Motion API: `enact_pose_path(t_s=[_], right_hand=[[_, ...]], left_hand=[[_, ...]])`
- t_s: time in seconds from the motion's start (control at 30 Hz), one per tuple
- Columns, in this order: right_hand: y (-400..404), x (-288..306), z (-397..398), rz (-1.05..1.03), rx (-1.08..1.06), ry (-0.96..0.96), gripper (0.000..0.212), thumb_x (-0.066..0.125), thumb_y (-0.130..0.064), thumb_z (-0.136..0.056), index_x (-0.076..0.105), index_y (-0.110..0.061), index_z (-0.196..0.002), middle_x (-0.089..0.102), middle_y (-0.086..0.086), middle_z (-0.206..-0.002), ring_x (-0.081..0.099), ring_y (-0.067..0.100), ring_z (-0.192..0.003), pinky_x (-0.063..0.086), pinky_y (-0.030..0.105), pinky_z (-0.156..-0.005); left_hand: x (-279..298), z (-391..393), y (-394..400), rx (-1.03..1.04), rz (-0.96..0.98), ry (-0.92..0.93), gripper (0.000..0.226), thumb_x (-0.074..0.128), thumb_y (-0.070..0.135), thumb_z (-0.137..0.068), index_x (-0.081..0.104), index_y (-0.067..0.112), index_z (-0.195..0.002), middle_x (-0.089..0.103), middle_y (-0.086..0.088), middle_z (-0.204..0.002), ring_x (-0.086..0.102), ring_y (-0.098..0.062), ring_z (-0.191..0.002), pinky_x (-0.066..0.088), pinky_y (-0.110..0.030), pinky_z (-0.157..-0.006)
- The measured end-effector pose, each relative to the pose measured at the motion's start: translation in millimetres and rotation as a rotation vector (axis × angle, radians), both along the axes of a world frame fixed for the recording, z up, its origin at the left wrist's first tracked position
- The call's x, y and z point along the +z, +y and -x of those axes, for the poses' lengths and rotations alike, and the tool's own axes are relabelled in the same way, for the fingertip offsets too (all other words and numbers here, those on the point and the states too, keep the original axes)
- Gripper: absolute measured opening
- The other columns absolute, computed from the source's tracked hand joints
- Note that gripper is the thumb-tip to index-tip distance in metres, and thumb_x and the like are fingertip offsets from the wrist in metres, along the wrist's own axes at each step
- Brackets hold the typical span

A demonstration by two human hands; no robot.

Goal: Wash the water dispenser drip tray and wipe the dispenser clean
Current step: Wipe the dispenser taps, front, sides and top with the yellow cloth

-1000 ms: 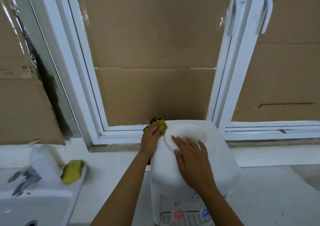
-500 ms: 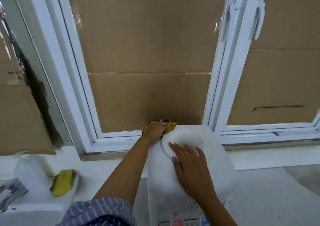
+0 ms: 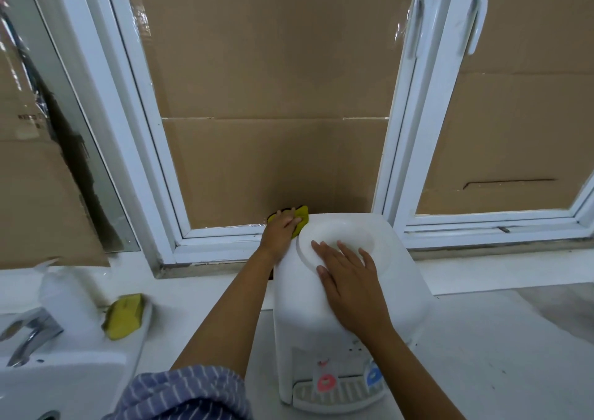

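Observation:
A white tabletop water dispenser (image 3: 305, 320) stands on the white counter, with a round bottle recess on top. Low on its front are a red tap (image 3: 325, 383) and a blue tap (image 3: 373, 377) over the slotted drip tray (image 3: 344, 393). My left hand (image 3: 280, 229) presses a yellow-green cloth (image 3: 301, 219) against the dispenser's back left top corner. My right hand (image 3: 348, 278) lies flat, fingers spread, on the dispenser's top at the recess rim.
A white sink (image 3: 48, 384) with a chrome tap (image 3: 27, 332) is at the lower left. A yellow sponge (image 3: 123, 316) lies on the sink's corner beside a white bottle (image 3: 69, 300). White window frames (image 3: 414, 162) backed with cardboard stand right behind the dispenser.
My left hand has slid the cloth from the top rim toward the back left corner of the dispenser. My right hand stays flat on top. The view has tilted and shifted slightly.

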State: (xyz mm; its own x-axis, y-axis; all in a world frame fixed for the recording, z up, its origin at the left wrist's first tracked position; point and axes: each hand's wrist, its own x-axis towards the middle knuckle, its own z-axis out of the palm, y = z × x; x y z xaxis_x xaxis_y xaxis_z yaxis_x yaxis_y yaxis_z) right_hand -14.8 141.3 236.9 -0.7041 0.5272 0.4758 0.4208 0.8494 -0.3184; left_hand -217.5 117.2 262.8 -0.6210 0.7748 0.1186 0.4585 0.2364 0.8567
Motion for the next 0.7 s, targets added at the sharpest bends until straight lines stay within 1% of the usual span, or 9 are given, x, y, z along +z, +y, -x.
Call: enact_pose_path(t_s=[0.07, 0.17, 0.23, 0.3, 0.37, 0.43, 0.5, 0.6, 0.7], right_hand=[[-3, 3, -3, 0.035, 0.015, 0.032, 0.051, 0.02, -0.046, -0.102, 0.033, -0.035, -0.149, 0.043, -0.009, -0.151, 0.031, 0.01, -0.144, 0.006, 0.035, -0.122], [-7, 5, -6, 0.123, 0.037, 0.126, 0.049, 0.024, -0.043, -0.102, 0.031, -0.033, -0.15, 0.038, -0.008, -0.154, 0.027, 0.009, -0.145, 0.004, 0.029, -0.121], [-11, 7, -8, 0.203, 0.038, 0.247, 0.047, 0.029, -0.04, -0.102, 0.037, -0.03, -0.147, 0.041, -0.006, -0.152, 0.03, 0.011, -0.144, 0.009, 0.028, -0.121], [-14, 10, -10, 0.282, 0.05, 0.371, 0.044, 0.032, -0.038, -0.102, 0.044, -0.028, -0.143, 0.045, -0.005, -0.149, 0.034, 0.012, -0.142, 0.018, 0.033, -0.122], [-15, 12, -13, 0.334, 0.074, 0.485, 0.04, 0.032, -0.038, -0.102, 0.05, -0.027, -0.136, 0.051, -0.007, -0.143, 0.04, 0.01, -0.138, 0.027, 0.037, -0.12], [-14, 14, -16, 0.381, 0.098, 0.568, 0.037, 0.032, -0.037, -0.103, 0.053, -0.026, -0.132, 0.055, -0.009, -0.138, 0.045, 0.007, -0.132, 0.033, 0.035, -0.117], [-13, 16, -18, 0.403, 0.116, 0.609, 0.033, 0.033, -0.034, -0.104, 0.053, -0.026, -0.129, 0.057, -0.009, -0.134, 0.048, 0.006, -0.126, 0.036, 0.032, -0.115], [-13, 17, -22, 0.405, 0.14, 0.646, 0.028, 0.036, -0.031, -0.103, 0.052, -0.027, -0.126, 0.057, -0.008, -0.131, 0.05, 0.007, -0.123, 0.036, 0.028, -0.113], [-15, 14, -32, 0.391, 0.15, 0.67, 0.027, 0.039, -0.028, -0.102, 0.052, -0.025, -0.125, 0.057, -0.01, -0.129, 0.049, 0.007, -0.123, 0.033, 0.022, -0.112]], left_hand=[[-3, -9, -11, 0.056, -0.034, -0.018, 0.04, 0.041, 0.025, -0.103, 0.049, 0.011, -0.14, 0.033, -0.002, -0.155, 0.021, -0.023, -0.147, 0.017, -0.032, -0.115], [-9, -27, -30, 0.12, -0.078, -0.054, 0.045, 0.04, 0.03, -0.103, 0.041, 0.015, -0.145, 0.033, 0.0, -0.155, 0.032, -0.021, -0.142, 0.022, -0.026, -0.111], [-13, -43, -44, 0.163, -0.116, -0.112, 0.048, 0.041, 0.033, -0.102, 0.036, 0.018, -0.148, 0.033, 0.001, -0.155, 0.033, -0.019, -0.141, 0.022, -0.026, -0.112], [-15, -61, -59, 0.185, -0.16, -0.12, 0.049, 0.041, 0.032, -0.102, 0.034, 0.018, -0.148, 0.031, 0.002, -0.156, 0.032, -0.018, -0.142, 0.02, -0.022, -0.11], [-17, -80, -72, 0.208, -0.179, -0.091, 0.047, 0.042, 0.032, -0.102, 0.038, 0.019, -0.147, 0.029, 0.002, -0.157, 0.03, -0.017, -0.143, 0.019, -0.021, -0.109], [-20, -97, -83, 0.261, -0.162, -0.049, 0.044, 0.043, 0.034, -0.101, 0.044, 0.021, -0.143, 0.029, 0.003, -0.157, 0.031, -0.016, -0.143, 0.021, -0.025, -0.11], [-23, -115, -90, 0.32, -0.135, -0.009, 0.042, 0.041, 0.037, -0.102, 0.047, 0.023, -0.141, 0.03, 0.004, -0.157, 0.034, -0.017, -0.141, 0.025, -0.027, -0.109], [-30, -142, -95, 0.425, -0.166, 0.046, 0.042, 0.039, 0.037, -0.102, 0.048, 0.022, -0.14, 0.032, 0.003, -0.156, 0.04, -0.019, -0.137, 0.03, -0.027, -0.104], [-40, -161, -94, 0.545, -0.273, 0.043, 0.042, 0.038, 0.036, -0.103, 0.049, 0.019, -0.139, 0.04, 0.001, -0.151, 0.043, -0.018, -0.134, 0.032, -0.029, -0.107]])
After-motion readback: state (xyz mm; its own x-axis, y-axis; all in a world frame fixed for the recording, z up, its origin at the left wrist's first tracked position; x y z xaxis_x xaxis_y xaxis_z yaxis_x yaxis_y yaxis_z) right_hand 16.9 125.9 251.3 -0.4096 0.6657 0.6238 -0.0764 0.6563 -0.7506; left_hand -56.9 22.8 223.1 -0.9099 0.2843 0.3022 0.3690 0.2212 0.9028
